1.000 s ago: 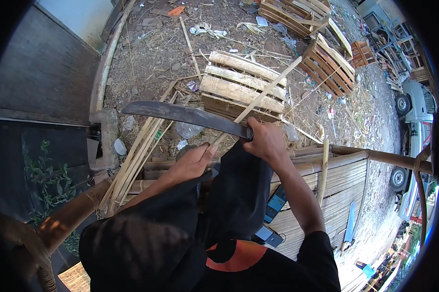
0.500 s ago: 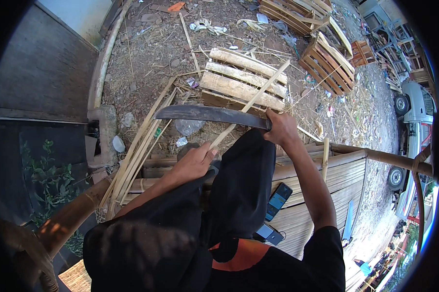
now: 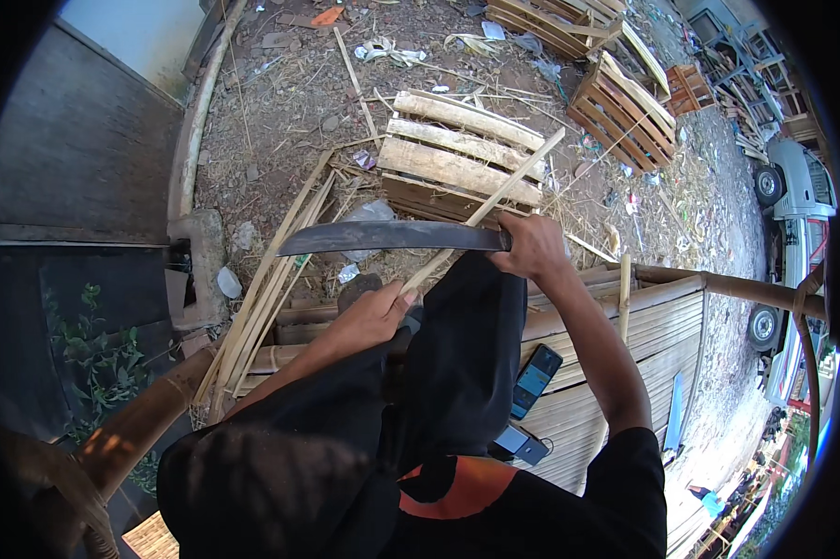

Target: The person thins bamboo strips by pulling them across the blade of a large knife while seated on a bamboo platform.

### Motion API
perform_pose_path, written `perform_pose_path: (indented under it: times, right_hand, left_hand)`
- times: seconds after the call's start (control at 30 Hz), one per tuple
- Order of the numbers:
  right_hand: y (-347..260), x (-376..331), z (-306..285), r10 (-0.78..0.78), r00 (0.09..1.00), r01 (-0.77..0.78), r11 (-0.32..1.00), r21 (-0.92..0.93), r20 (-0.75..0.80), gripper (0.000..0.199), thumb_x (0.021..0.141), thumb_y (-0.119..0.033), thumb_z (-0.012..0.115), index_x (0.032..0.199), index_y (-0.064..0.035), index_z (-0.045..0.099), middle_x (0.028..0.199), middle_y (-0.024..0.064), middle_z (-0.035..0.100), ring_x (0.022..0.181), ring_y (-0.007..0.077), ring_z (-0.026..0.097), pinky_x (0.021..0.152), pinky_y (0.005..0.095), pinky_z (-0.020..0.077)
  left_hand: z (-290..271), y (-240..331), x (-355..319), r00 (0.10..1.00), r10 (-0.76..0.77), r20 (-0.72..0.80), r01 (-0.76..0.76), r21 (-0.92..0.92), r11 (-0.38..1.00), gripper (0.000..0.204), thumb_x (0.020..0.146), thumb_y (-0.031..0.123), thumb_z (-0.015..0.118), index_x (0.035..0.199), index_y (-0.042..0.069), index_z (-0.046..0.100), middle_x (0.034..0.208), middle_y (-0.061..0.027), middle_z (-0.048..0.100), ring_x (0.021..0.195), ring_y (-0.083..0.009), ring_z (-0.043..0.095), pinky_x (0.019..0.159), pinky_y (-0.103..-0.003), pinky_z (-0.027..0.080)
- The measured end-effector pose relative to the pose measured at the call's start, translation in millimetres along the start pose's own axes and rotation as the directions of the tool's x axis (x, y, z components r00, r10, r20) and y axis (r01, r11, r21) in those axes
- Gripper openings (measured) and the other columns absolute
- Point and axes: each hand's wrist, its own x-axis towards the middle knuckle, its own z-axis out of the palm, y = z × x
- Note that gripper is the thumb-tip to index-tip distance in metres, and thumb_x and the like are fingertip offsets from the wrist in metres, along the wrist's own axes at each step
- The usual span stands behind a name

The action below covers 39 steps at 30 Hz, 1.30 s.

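Observation:
My right hand is wrapped round the handle end of a machete, whose long dark blade points left. The blade lies across a pale bamboo strip. My left hand grips the strip's near end beside my left knee. From there the strip slants up and to the right, its far end over a slatted wooden crate. The machete's handle is mostly hidden inside my right fist. More long bamboo strips lean in a bundle left of my left forearm.
I sit on a bamboo bench, with a phone and a small device at my right. More wooden crates stand at the far right. Debris litters the ground. A dark panel wall rises at left; a truck stands at right.
The machete has shifted slightly left and down along the strip with my right hand. The strip's far end has moved a little to the right. My left hand keeps its grip.

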Motion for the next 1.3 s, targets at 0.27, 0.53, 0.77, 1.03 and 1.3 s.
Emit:
perform_pose_path:
  times: [0.27, 0.53, 0.77, 1.03, 1.3]
  right_hand:
    - [44, 14, 6, 0.185, 0.983, -0.184, 0.976, -0.118, 0.001, 0.034, 0.066, -0.035, 0.069, 0.084, -0.0065, 0.064, 0.072, 0.0181, 0.066, 0.074, 0.0393, 0.066, 0.07, 0.0496, 0.0518]
    - [91, -1, 3, 0.567, 0.823, -0.547, 0.802, 0.239, -0.019, 0.046, 0.08, -0.041, 0.057, 0.098, -0.0013, 0.07, 0.086, 0.0235, 0.069, 0.089, 0.0395, 0.066, 0.081, 0.0448, 0.0498]
    - [47, -18, 59, 0.568, 0.76, -0.492, 0.183, 0.851, 0.317, 0.027, 0.09, -0.024, 0.052, 0.083, 0.001, 0.06, 0.061, 0.005, 0.052, 0.054, 0.0125, 0.055, 0.046, 0.029, 0.0442]
    - [36, -44, 37, 0.579, 0.815, -0.315, 0.454, 0.834, -0.007, 0.028, 0.094, -0.027, 0.055, 0.082, -0.0018, 0.056, 0.061, 0.0016, 0.048, 0.049, 0.0103, 0.048, 0.046, 0.0299, 0.0417]
    - [-24, -32, 14, -0.051, 0.974, 0.095, 0.977, 0.192, -0.222, 0.024, 0.077, -0.021, 0.067, 0.094, -0.0089, 0.056, 0.077, 0.0134, 0.062, 0.069, 0.036, 0.065, 0.06, 0.0466, 0.0518]
  left_hand:
    - [-1, -21, -8, 0.999, 0.009, -0.049, -0.013, -0.074, 0.997, 0.036, 0.102, 0.035, 0.044, 0.1, -0.001, 0.05, 0.075, -0.0209, 0.056, 0.073, -0.0379, 0.055, 0.067, -0.044, 0.042]
    - [-2, 10, -3, 0.985, 0.158, -0.071, -0.166, -0.123, 0.979, 0.039, 0.103, 0.035, 0.042, 0.105, -0.003, 0.051, 0.08, -0.0261, 0.057, 0.076, -0.0431, 0.056, 0.07, -0.044, 0.043]
    - [0, -5, 4, 0.994, 0.081, -0.071, -0.091, -0.153, 0.984, 0.043, 0.103, 0.039, 0.04, 0.105, -0.002, 0.051, 0.077, -0.0221, 0.058, 0.07, -0.035, 0.056, 0.067, -0.042, 0.043]
    - [4, -23, 15, 0.997, 0.029, -0.077, -0.041, -0.164, 0.986, 0.041, 0.103, 0.038, 0.042, 0.101, -0.002, 0.052, 0.071, -0.0155, 0.054, 0.067, -0.0232, 0.051, 0.065, -0.039, 0.042]
    - [4, -15, 15, 0.997, 0.051, -0.057, -0.056, -0.09, 0.994, 0.042, 0.103, 0.038, 0.041, 0.106, -0.002, 0.053, 0.075, -0.0186, 0.055, 0.071, -0.0276, 0.055, 0.068, -0.04, 0.043]
